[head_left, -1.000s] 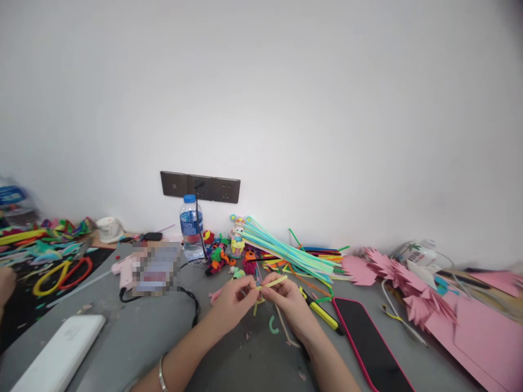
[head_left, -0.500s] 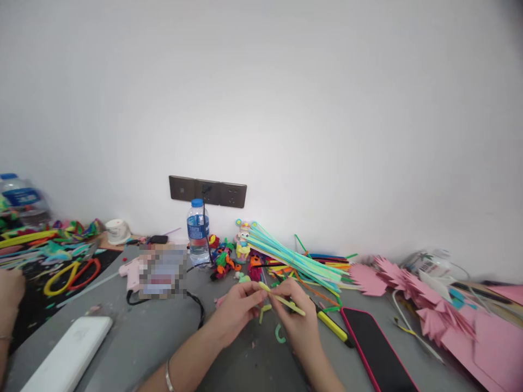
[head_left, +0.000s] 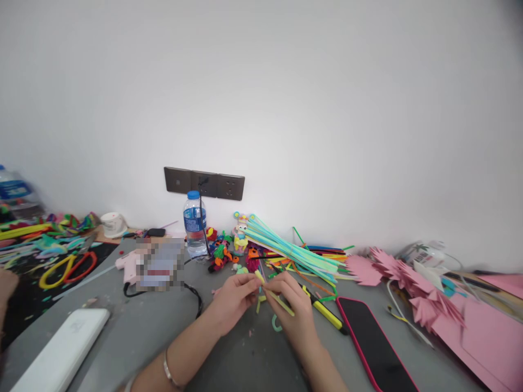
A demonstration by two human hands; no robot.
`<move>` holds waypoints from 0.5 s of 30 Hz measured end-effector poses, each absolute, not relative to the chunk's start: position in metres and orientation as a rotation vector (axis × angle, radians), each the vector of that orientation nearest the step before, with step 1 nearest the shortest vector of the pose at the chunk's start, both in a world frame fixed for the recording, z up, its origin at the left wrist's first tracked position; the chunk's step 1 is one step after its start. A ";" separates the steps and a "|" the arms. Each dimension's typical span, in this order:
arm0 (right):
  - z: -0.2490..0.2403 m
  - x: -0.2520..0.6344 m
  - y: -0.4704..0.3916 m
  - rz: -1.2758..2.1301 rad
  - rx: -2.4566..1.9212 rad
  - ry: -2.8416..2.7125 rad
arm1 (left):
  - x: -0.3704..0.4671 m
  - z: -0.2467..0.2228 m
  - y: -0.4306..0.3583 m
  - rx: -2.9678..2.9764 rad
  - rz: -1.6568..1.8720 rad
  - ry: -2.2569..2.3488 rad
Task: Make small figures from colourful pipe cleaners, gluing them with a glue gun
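My left hand [head_left: 232,306] pinches one end of a pale yellow pipe cleaner [head_left: 281,305] between thumb and fingers. Close beside it, my right hand [head_left: 293,309] is closed on the same pipe cleaner, whose tail slants down across the palm. The fingertips of both hands almost meet and hide part of the strip. Below them on the grey table lie a short bent yellow piece [head_left: 260,304] and a curled mint-green piece [head_left: 277,323]. A yellow utility knife [head_left: 327,316] rests just right of my right hand.
Behind my hands are a bundle of mint pipe cleaners [head_left: 292,247], a small figure [head_left: 241,234] and a water bottle [head_left: 195,226]. A phone [head_left: 373,343] and pink folded paper [head_left: 435,305] lie right. Left are a power bank [head_left: 61,348], a pink glue gun [head_left: 129,268], scissors [head_left: 67,269] and another person's hand [head_left: 6,288].
My fingers have shifted along the pipe cleaner, and its tail now points more steeply down beside my right palm. The whole view has moved slightly.
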State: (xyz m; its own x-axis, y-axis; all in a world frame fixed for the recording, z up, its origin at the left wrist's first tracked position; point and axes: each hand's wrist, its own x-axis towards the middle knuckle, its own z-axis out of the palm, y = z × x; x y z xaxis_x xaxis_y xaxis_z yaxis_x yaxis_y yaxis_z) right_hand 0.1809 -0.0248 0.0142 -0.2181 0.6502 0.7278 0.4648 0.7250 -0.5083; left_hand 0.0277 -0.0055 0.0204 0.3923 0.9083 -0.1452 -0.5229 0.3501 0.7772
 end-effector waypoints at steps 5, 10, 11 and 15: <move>0.017 0.179 -0.027 0.219 -0.871 -1.891 | 0.025 0.018 -0.004 0.731 0.967 0.674; 0.023 0.179 -0.025 0.295 -0.849 -1.883 | 0.018 0.018 0.000 0.791 0.934 0.689; 0.024 0.179 -0.024 0.326 -0.847 -1.868 | 0.018 0.019 0.001 0.799 0.933 0.688; 0.027 0.180 -0.021 0.453 -0.818 -1.739 | 0.016 0.020 0.003 0.817 0.912 0.665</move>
State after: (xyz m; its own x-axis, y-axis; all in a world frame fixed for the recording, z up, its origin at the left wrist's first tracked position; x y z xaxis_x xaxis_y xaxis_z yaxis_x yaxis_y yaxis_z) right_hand 0.1798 -0.0207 0.0267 -0.1538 0.7195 0.6773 0.2971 0.6874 -0.6627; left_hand 0.0160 0.0027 0.0197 0.4599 0.8745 -0.1542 -0.4137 0.3647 0.8342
